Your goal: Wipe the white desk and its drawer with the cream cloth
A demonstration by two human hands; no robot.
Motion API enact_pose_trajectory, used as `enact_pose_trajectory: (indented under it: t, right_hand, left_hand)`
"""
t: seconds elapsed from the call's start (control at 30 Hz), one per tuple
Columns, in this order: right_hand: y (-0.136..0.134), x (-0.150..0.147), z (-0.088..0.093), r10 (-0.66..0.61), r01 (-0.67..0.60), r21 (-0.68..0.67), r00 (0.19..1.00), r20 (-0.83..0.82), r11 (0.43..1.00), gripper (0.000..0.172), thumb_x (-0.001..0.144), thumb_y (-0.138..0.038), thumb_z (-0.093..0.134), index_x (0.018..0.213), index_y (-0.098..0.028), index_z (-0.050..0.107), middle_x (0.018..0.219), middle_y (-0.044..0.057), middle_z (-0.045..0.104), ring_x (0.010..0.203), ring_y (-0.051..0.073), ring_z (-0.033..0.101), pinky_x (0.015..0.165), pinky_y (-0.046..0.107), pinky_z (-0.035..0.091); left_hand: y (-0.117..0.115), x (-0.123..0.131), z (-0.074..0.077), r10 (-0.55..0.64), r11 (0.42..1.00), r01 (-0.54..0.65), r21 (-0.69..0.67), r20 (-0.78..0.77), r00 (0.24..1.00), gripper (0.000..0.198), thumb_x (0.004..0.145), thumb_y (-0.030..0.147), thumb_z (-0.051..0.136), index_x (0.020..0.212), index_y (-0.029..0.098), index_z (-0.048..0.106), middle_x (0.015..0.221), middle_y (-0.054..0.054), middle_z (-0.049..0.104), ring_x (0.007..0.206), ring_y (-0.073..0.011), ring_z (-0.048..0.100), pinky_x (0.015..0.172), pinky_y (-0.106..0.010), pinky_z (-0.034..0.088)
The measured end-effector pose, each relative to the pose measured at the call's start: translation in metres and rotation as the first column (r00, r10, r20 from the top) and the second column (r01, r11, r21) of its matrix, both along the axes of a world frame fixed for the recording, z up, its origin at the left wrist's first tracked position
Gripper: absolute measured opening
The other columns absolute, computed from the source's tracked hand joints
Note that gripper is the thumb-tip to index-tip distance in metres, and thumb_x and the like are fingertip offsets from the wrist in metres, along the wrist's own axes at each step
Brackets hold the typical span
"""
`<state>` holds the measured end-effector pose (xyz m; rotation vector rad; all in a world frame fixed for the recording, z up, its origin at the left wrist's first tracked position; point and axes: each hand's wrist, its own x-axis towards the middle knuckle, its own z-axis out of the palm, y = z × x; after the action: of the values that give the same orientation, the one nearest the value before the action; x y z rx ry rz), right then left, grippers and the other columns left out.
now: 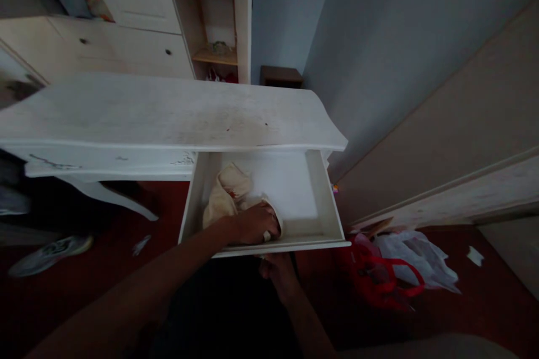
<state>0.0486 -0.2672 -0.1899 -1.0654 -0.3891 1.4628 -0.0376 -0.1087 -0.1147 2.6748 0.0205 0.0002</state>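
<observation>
A white desk point(168, 115) has its right-hand drawer point(324, 202) pulled out. Inside the drawer lies a crumpled cream cloth point(223, 193) with reddish marks. My left hand point(256, 223) reaches into the drawer and presses down on the near end of the cloth, fingers curled over it. My right hand point(278, 272) is under the drawer's front edge, fingers closed around the front, where a handle may be hidden.
A red bag point(379, 280) and white plastic bags point(416, 261) lie on the dark red floor to the right. A shoe point(50, 252) lies at the left. A cupboard with shelves point(210, 22) stands behind the desk. A wall and board lean at right.
</observation>
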Motion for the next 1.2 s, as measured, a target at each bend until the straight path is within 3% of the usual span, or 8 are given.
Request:
enact_pose_trajectory:
  t: [0.17,0.3,0.37,0.5,0.73,0.87,1.03,1.2]
  right_hand:
    - [-0.003,0.004,-0.004,0.036,-0.036,0.012,0.999,0.03,0.999,0.028,0.066,-0.041,0.079,0.078,-0.017,0.07,0.072,0.002,0.07,0.043,0.007,0.046,0.042,0.022,0.036]
    - [-0.005,0.004,-0.008,0.034,-0.034,-0.001,0.998,0.054,0.999,0.027,0.067,-0.041,0.079,0.075,-0.017,0.072,0.075,0.005,0.073,0.043,0.007,0.046,0.042,0.024,0.036]
    - [-0.005,0.004,-0.009,0.029,-0.029,-0.005,0.998,0.059,1.0,0.027,0.067,-0.042,0.079,0.075,-0.017,0.072,0.076,0.005,0.073,0.042,0.008,0.045,0.042,0.025,0.037]
    - [-0.005,0.005,-0.008,0.029,-0.028,-0.013,0.996,0.082,1.0,0.029,0.066,-0.044,0.08,0.074,-0.018,0.072,0.076,0.005,0.073,0.043,0.009,0.047,0.043,0.025,0.037]
    - [-0.008,0.008,-0.014,0.05,-0.052,0.008,0.994,0.1,0.999,0.03,0.069,-0.046,0.079,0.077,-0.018,0.073,0.076,0.005,0.072,0.044,0.009,0.046,0.046,0.027,0.038]
    - [-0.01,0.009,-0.019,0.05,-0.051,0.007,0.993,0.108,0.999,0.031,0.071,-0.046,0.078,0.08,-0.017,0.073,0.081,0.007,0.073,0.045,0.009,0.046,0.046,0.027,0.038]
    - [-0.009,0.006,-0.021,0.013,-0.011,-0.02,0.995,0.097,1.0,0.034,0.067,-0.048,0.081,0.079,-0.018,0.072,0.075,0.005,0.072,0.044,0.009,0.045,0.044,0.027,0.037]
    - [-0.007,0.004,-0.012,0.021,-0.02,-0.011,0.994,0.107,1.0,0.033,0.065,-0.05,0.081,0.073,-0.019,0.071,0.072,0.005,0.07,0.044,0.01,0.046,0.044,0.027,0.037]
  left_hand:
    - [-0.003,-0.056,0.013,0.198,0.977,-0.188,0.098,-0.104,0.975,0.042,0.071,0.009,0.063,0.11,0.025,0.069,0.118,-0.005,0.07,0.116,-0.0258,0.056,0.103,-0.041,0.038]
    - [-0.011,-0.077,0.027,0.493,0.846,-0.424,0.323,-0.17,0.853,0.068,0.073,0.026,0.071,0.137,0.024,0.051,0.139,-0.013,0.056,0.124,-0.0359,0.049,0.111,-0.059,0.026]
    - [-0.01,-0.079,0.03,0.569,0.799,-0.475,0.369,-0.211,0.795,0.082,0.068,0.031,0.075,0.144,0.026,0.042,0.144,-0.014,0.051,0.127,-0.0389,0.046,0.11,-0.066,0.021]
    - [0.003,-0.074,0.03,0.624,0.761,-0.501,0.413,-0.254,0.739,0.098,0.063,0.029,0.08,0.148,0.031,0.032,0.149,-0.014,0.044,0.129,-0.0422,0.041,0.105,-0.072,0.022]
    - [0.042,-0.063,0.035,0.775,0.619,-0.65,0.441,-0.205,0.598,0.092,0.073,0.041,0.074,0.15,0.024,0.028,0.149,-0.02,0.04,0.137,-0.045,0.032,0.101,-0.061,0.037]
    - [0.065,-0.057,0.039,0.782,0.593,-0.667,0.45,-0.127,0.61,0.085,0.075,0.043,0.071,0.148,0.022,0.031,0.15,-0.02,0.04,0.137,-0.0436,0.034,0.104,-0.06,0.035]
    - [0.085,-0.053,0.039,0.793,0.569,-0.678,0.466,-0.09,0.603,0.078,0.079,0.045,0.067,0.146,0.023,0.034,0.141,-0.018,0.052,0.125,-0.0394,0.051,0.1,-0.055,0.04]
    - [0.089,-0.054,0.036,0.755,0.61,-0.648,0.456,-0.084,0.651,0.073,0.08,0.038,0.067,0.145,0.02,0.036,0.134,-0.019,0.058,0.12,-0.0359,0.057,0.098,-0.049,0.042]
